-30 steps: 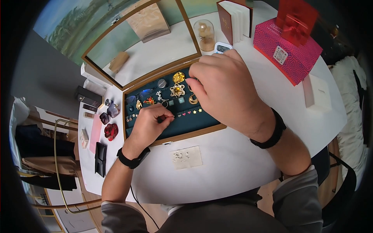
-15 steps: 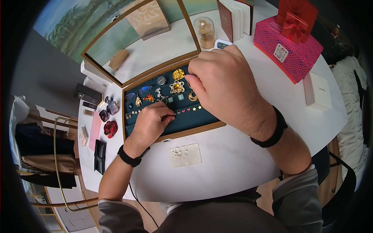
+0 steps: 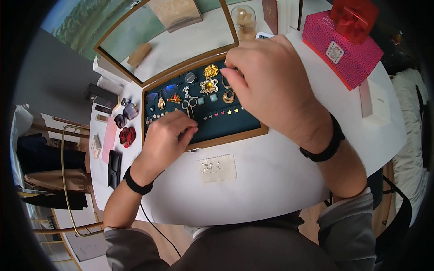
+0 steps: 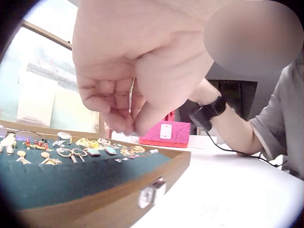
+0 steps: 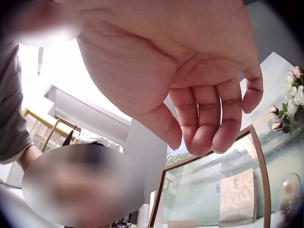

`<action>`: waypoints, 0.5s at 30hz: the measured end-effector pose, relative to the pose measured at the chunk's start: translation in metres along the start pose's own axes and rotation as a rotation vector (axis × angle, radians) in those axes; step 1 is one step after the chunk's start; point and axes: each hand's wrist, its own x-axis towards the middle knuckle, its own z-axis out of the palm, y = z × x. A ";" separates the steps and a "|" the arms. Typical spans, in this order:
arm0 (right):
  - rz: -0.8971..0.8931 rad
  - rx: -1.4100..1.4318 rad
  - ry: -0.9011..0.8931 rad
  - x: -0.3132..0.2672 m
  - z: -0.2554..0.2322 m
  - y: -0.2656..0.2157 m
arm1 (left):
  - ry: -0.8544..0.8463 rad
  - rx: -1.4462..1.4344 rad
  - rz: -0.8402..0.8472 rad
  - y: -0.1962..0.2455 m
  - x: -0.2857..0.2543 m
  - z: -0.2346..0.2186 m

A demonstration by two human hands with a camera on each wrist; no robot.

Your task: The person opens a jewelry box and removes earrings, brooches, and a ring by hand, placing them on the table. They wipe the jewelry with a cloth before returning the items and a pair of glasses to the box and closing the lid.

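My left hand (image 3: 168,135) hovers over the front edge of a wooden jewellery case (image 3: 221,143) lined with dark green. Its thumb and forefinger come close together at the tips, and nothing shows between them. Just beyond the fingertips lie a scissor-shaped ring piece (image 3: 189,104) and a row of small stud earrings, with pink hearts (image 3: 216,114) and gold stars (image 3: 229,112). My right hand (image 3: 271,86) is held above the case's right side, loosely curled; in the right wrist view its thumb stands apart from the fingers. Beside it are gold hoop earrings (image 3: 228,97) and a flower brooch (image 3: 209,86).
The case's glass lid (image 3: 181,45) stands raised at the back. A card with small pieces (image 3: 217,168) lies in front. Sunglasses (image 3: 130,110), a red rose ornament (image 3: 127,136) and a black pouch (image 3: 114,168) are left; a pink box (image 3: 341,49) and white box (image 3: 374,101) right.
My left hand has drawn back from the row of studs toward the lower left, uncovering the scissor-shaped piece and bow-like studs. My right hand keeps its pose; the head view has shifted slightly.
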 end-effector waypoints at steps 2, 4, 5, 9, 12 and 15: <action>0.003 -0.025 -0.019 0.000 0.001 0.000 | -0.057 0.010 0.209 0.011 -0.012 -0.007; -0.009 -0.034 -0.025 0.000 0.001 0.001 | -0.112 -0.002 0.225 0.019 -0.024 -0.006; -0.012 -0.036 -0.038 0.000 0.002 0.000 | -0.165 -0.006 0.228 0.022 -0.030 -0.004; -0.027 -0.040 -0.053 -0.003 0.005 0.000 | -0.243 -0.004 0.219 0.026 -0.045 0.007; -0.022 -0.017 -0.081 -0.003 0.004 0.000 | -0.263 0.021 0.227 0.025 -0.048 0.013; -0.030 -0.037 -0.091 -0.003 0.003 0.000 | -0.301 0.072 0.220 0.023 -0.048 0.018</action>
